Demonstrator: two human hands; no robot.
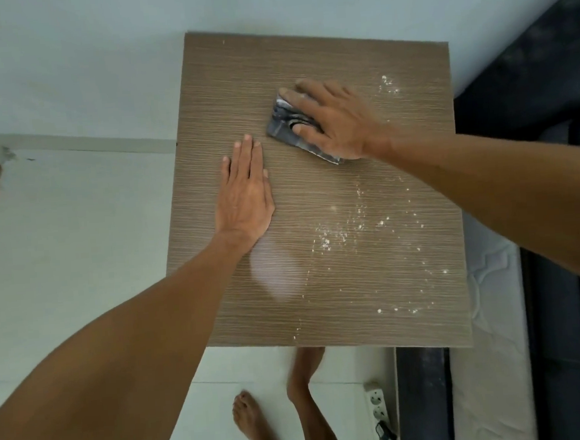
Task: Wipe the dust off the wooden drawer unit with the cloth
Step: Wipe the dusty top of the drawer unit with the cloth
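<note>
I look straight down on the brown wood-grain top of the drawer unit (pixel 223 73). My right hand (pixel 335 120) lies flat on a folded grey and black patterned cloth (pixel 283 122) in the far middle of the top, fingers spread over it and pressing it down. My left hand (pixel 245 192) rests palm down on the bare wood to the left of the cloth, fingers straight and close together, holding nothing. White dust specks (pixel 351 229) are scattered over the right and near part of the top, with a small patch (pixel 389 85) at the far right.
A pale wall lies beyond the unit and a white tiled floor (pixel 75 217) to its left. A dark bed frame (pixel 553 270) with a white mattress stands close on the right. A white power strip (pixel 375 406) lies on the floor near my bare feet (pixel 251 425).
</note>
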